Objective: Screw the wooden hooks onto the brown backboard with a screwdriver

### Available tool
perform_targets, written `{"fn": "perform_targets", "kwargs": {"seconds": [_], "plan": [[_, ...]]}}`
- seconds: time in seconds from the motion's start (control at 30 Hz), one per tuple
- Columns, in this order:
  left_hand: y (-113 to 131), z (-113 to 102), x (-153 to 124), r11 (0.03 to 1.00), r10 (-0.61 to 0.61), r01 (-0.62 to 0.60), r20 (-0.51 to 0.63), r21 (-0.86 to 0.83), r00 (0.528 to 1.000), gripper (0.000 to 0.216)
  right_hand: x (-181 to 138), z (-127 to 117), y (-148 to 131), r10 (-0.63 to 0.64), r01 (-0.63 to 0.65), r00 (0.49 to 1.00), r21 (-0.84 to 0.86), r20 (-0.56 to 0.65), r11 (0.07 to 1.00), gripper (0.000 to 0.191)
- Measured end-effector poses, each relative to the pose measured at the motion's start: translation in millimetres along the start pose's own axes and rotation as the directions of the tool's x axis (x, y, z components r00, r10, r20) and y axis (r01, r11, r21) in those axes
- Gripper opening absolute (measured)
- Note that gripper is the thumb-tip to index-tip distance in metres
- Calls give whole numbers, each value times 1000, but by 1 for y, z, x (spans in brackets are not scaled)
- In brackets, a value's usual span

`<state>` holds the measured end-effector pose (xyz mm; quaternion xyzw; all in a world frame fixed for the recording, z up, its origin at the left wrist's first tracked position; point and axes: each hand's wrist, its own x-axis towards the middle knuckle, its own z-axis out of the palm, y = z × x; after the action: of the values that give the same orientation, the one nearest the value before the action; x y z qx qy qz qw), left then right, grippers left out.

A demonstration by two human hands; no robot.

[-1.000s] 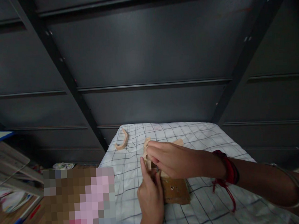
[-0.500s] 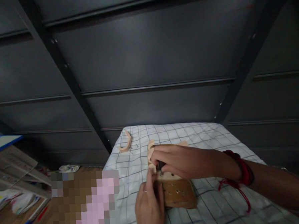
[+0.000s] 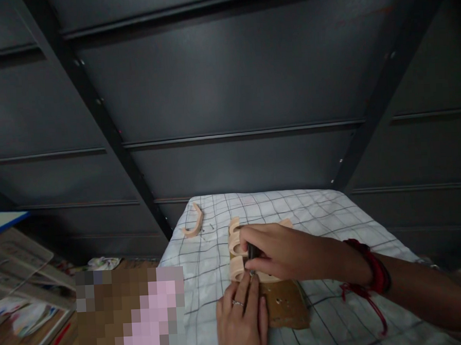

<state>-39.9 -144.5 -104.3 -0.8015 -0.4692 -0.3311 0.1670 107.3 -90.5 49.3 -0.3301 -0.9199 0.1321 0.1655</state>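
Observation:
A wooden assembly lies on a checked white cloth (image 3: 317,209): a brown board with holes (image 3: 286,306) with pale curved wooden pieces (image 3: 235,242) fixed at its far end. My right hand (image 3: 284,252) is closed round a small dark tool (image 3: 252,252) that stands upright on the pale pieces. My left hand (image 3: 242,321), with a ring on one finger, lies on the board's left side, fingers pressed together and pointing at the tool's tip. Red strings are wound round my right wrist (image 3: 369,276).
A loose curved wooden piece (image 3: 193,223) and a few tiny screws lie on the cloth at the back left. Dark metal panels and slanted beams (image 3: 99,112) rise behind. Papers and a blue-edged sheet (image 3: 11,256) lie at the left on a wooden floor.
My left hand has shifted right and now lies flatter on the board. My right hand has turned upright round the dark tool, uncovering the pale pieces. The camera has drifted slightly.

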Motion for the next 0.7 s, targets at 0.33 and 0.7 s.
{"fn": "perform_targets", "kwargs": {"seconds": [0.33,0.7], "plan": [[4,-1,4,997,-63,66,63,-44,996,34,-9,-1,0,-87,73,994,192,63,979,18],[9,-3,7,998,-66,65,116,17,991,38,-7,15,9,22,-36,985,-78,-171,996,9]]}}
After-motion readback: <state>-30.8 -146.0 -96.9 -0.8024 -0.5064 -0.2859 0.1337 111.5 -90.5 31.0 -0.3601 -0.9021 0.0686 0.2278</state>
